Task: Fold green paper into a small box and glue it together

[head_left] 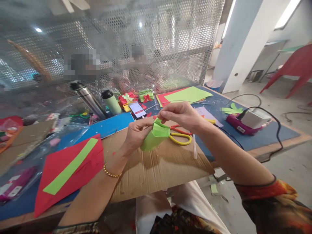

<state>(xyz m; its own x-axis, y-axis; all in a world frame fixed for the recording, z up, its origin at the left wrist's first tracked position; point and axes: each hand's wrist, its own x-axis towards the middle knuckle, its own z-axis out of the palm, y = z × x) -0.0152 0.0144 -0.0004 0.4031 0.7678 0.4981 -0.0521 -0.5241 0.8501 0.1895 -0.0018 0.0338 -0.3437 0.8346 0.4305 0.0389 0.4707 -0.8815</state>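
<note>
A folded green paper piece [156,138], shaped like a small open bag, is held up over the brown cardboard [156,170]. My left hand [139,133] pinches its upper left edge between thumb and fingers. At its top corner, the fingers of my right hand [179,114] are pressed together; whatever lies between those fingertips is too small to make out. Just right of the paper, scissors with yellow handles [181,139] rest on the cardboard beside a red-handled tool [179,129]. A clear stick [194,146] lies near them.
Red paper [51,165] bearing a green strip [71,167] lies left. A phone [137,110], green bottle [112,102] and steel flask [89,99] stand or lie behind. Green sheets [188,95] lie at the back; a purple box [240,125] with cables sits right. Mesh rises behind.
</note>
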